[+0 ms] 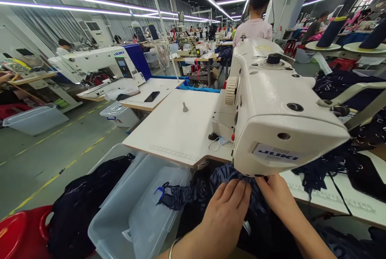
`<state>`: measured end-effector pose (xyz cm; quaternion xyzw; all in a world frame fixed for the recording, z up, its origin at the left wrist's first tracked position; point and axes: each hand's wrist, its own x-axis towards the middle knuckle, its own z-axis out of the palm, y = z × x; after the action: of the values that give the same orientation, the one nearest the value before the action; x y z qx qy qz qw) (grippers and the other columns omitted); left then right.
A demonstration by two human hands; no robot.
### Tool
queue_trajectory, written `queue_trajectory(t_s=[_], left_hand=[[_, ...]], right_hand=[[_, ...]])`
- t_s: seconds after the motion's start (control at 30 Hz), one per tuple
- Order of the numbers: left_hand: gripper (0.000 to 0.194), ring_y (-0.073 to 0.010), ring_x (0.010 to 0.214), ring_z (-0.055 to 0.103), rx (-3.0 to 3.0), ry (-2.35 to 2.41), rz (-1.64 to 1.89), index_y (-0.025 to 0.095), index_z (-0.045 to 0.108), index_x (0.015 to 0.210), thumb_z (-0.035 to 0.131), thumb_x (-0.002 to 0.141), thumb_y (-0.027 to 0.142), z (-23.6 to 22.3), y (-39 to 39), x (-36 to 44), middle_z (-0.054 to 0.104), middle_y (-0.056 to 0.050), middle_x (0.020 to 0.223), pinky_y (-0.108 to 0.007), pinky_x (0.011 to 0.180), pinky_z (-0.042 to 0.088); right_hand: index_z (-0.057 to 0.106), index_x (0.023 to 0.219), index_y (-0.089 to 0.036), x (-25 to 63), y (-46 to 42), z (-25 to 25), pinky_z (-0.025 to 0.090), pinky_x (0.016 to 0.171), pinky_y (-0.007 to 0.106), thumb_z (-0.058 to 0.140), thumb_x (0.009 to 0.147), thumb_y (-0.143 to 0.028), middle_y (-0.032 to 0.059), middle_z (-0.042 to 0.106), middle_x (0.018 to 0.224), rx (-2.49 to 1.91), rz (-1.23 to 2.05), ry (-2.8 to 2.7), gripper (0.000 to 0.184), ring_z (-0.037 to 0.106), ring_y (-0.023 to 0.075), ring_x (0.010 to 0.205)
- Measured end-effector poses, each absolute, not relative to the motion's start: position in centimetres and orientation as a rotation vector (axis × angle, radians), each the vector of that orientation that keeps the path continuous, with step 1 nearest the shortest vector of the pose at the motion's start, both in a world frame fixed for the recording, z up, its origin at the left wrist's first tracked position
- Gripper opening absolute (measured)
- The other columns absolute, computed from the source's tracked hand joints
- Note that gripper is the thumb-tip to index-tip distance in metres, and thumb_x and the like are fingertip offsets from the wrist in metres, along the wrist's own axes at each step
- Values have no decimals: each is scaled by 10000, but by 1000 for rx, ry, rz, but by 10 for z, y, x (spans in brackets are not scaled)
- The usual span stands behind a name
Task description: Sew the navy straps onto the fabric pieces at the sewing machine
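Dark navy, openwork lace-like fabric (226, 172) is bunched under the head of a white JUKI sewing machine (277, 130). My left hand (224, 212) lies over this fabric with its fingers together and curled, gripping it. Close to the machine head, my right hand (276, 192) pinches the fabric from the other side; its fingertips are partly hidden beneath the head. The needle area is hidden too. To the left, a strip of the fabric with a bright blue edge (159, 194) hangs over a clear plastic bin (105, 223).
A white sewing table (169, 130) carries a small grey metal piece (185, 107). A phone (151, 97) lies on the adjoining table. Dark fabric (78, 206) is heaped beside a red stool (21, 235). Thread cones (331, 31) stand at right. A person in pink (253, 29) sits ahead.
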<state>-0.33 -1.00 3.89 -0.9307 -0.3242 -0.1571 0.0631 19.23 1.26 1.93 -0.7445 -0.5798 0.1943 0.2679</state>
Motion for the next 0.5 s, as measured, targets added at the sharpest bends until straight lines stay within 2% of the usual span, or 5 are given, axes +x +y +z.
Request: queue_trajectory(t_s=[0.13,0.27,0.37,0.5], left_hand=[[450,-190,1270,426,-2805,-990,-455,146,415,1411,348,981,259,39,-10,-3,505,-46,1396,-294,1065,302],[447,-193,1264,434,-2802,-990,-460,142,422,1405,344,985,275,38,-10,-2,513,-43,1390,-291,1058,306],[442,-186,1258,436,-2798,-994,-484,151,423,1405,348,987,275,36,-9,-3,526,-31,1378,-290,1058,307],[477,-200,1272,421,-2827,-983,-458,138,399,1420,370,950,217,35,-8,-5,507,-49,1394,-311,1069,299]], right_hand=[[533,672,-250,192,13,20,427,597,323,314,825,-484,95,655,662,-1988,508,-1576,354,648,285,716],[532,705,-246,191,14,23,441,621,343,312,794,-501,126,681,720,-1999,542,-1550,348,667,336,829],[521,698,-246,190,14,23,431,612,349,306,792,-506,133,669,687,-2007,573,-1552,351,667,351,820],[485,666,-255,191,14,23,402,555,333,313,792,-514,119,656,653,-2006,590,-1559,335,662,331,710]])
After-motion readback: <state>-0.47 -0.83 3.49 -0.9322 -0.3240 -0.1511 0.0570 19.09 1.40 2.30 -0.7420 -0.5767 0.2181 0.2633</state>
